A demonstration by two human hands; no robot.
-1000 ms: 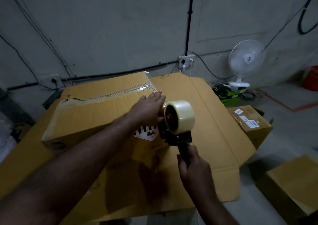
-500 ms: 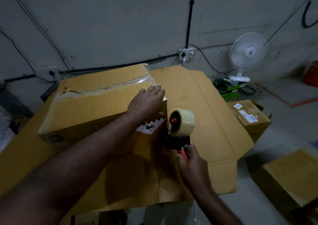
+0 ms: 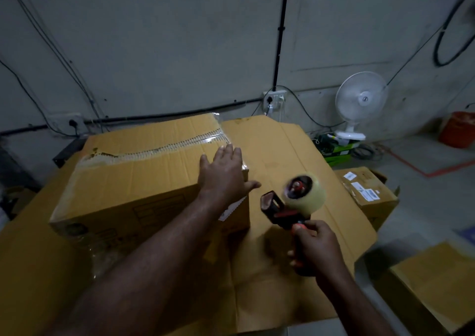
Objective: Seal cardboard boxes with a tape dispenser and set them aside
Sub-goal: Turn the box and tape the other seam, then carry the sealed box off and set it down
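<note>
on the flattened cardboard (image 3: 295, 155) your left hand (image 3: 223, 173) lies flat and open on the taped box (image 3: 144, 176) corner while your right hand (image 3: 314, 247) grips the dispenser (image 3: 295, 202) just beside it, so its exposed blade could nick your thumb.
</note>
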